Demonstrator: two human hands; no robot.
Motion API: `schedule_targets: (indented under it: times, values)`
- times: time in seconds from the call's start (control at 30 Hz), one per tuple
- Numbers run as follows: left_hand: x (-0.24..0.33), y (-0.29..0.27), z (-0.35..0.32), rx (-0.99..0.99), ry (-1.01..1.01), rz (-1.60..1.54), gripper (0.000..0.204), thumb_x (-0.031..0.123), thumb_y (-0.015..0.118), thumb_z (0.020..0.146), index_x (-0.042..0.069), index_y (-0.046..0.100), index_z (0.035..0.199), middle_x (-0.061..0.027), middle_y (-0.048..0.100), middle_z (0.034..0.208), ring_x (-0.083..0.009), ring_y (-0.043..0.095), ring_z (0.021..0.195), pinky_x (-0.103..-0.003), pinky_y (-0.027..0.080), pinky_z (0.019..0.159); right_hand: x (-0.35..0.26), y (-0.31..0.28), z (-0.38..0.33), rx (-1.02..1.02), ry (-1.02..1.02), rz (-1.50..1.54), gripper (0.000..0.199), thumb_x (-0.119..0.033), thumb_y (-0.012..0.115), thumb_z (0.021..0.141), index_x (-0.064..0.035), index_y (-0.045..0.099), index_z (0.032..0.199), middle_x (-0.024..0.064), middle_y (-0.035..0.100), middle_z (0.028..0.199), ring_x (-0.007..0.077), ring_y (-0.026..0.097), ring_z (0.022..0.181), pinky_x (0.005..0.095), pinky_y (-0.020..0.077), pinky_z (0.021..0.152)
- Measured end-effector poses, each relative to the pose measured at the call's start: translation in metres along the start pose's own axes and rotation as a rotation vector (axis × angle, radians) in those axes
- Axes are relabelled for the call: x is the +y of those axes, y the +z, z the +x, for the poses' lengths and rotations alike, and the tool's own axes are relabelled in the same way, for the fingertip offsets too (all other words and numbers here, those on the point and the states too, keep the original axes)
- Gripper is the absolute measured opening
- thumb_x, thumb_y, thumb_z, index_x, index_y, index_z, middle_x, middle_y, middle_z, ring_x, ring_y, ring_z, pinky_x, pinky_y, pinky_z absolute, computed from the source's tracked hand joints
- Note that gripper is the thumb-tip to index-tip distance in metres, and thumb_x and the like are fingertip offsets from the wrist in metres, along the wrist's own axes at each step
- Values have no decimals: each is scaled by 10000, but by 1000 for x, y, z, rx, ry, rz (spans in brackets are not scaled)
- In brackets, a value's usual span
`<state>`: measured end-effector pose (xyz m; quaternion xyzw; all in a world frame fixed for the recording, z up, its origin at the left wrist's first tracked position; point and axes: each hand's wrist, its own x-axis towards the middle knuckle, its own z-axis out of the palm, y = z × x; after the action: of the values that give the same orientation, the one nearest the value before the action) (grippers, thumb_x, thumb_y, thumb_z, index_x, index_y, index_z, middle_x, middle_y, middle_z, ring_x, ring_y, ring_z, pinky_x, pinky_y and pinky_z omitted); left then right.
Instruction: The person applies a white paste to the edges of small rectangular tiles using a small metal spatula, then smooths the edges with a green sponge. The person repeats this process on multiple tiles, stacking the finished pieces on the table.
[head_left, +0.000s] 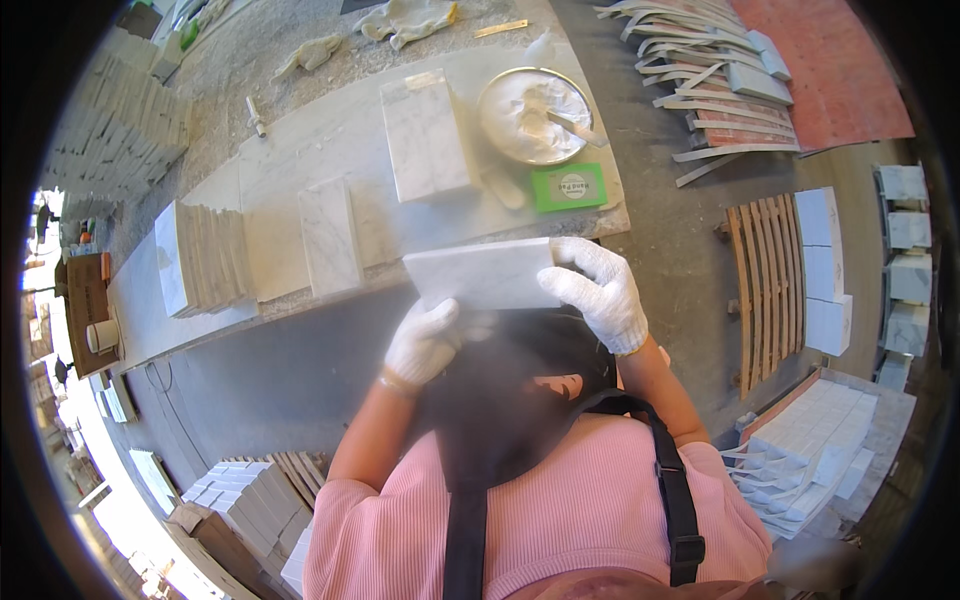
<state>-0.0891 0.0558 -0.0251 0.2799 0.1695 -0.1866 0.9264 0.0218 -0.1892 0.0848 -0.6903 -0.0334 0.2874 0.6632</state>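
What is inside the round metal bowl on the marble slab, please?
The round metal bowl holds white paste, with a tool resting in it, handle toward the rim. The paste covers the bowl's bottom, so whatever lies beneath it cannot be seen.

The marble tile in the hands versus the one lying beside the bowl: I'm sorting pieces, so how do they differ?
The held tile is gripped off the bench by the left hand and right hand; the tile beside the bowl lies flat on the workbench, untouched. The held tile runs crosswise, the other lengthwise away. Both are white, grey-veined rectangles.
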Motion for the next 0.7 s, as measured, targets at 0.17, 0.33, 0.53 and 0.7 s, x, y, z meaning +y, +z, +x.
schedule_targets:
  times: [0.17, 0.33, 0.53, 0.7]
  values:
    - [43, 18, -14, 265, 163, 385, 676, 284, 714, 994, -30, 462, 1536, -175, 656, 1368, -285, 675, 1189, -407, 558, 997, 2, -10, 8, 6, 33, 9, 389, -208, 767, 943, 26, 723, 1251, 35, 736, 1073, 93, 630, 876, 257, 512, 776]
    - [89, 73, -30, 377, 448, 1207, 604, 249, 734, 966, -19, 563, 1480, -180, 713, 1327, -289, 681, 1224, -391, 519, 1061, -9, -22, 19, -45, 58, -61, 362, -213, 743, 953, 12, 735, 1237, 27, 739, 1051, 87, 628, 863, 257, 511, 771]
    - [98, 126, 42, -15, 375, 1781, 563, 390, 703, 963, 63, 624, 1416, -200, 718, 1261, -380, 701, 1123, -413, 546, 947, -30, -29, 27, -79, 4, -47, 315, -169, 721, 947, 24, 743, 1195, 34, 740, 1066, 109, 658, 945, 277, 527, 856]
    - [96, 132, 68, -8, 107, 1517, 414, 386, 677, 983, 53, 721, 1225, -147, 751, 1068, -265, 712, 933, -369, 538, 871, -44, -55, 44, 72, -217, -308, 257, -109, 722, 972, 33, 733, 1186, 48, 729, 1119, 113, 664, 1012, 289, 535, 909]
